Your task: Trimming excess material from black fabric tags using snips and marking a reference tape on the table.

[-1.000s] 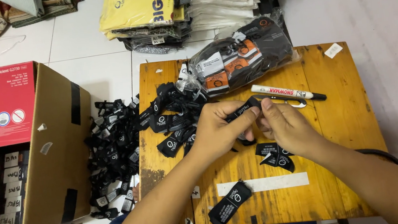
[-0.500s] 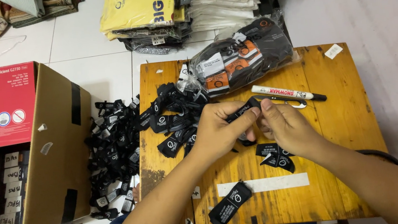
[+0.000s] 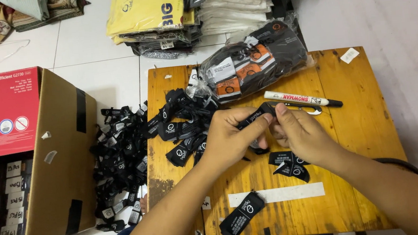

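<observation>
Nothing's shifting since a second ago: my left hand and right hand are still pinching this narrow black fabric tag, mid-frame.

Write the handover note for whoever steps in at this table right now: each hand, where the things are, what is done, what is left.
Left hand: pinching one end of a black label above the wooden table.
Right hand: fingertips on the same label's other end.
Where things are: loose black labels heaped on the table's left side and spilled onto the floor; a few labels lie under the right hand, one near the front edge. Marker pen and a plastic bag of labels sit behind the hands. The cardboard box at left holds rows of black packs.
Done: a few labels set apart, it seems.
Left: apparently both heaps.
</observation>
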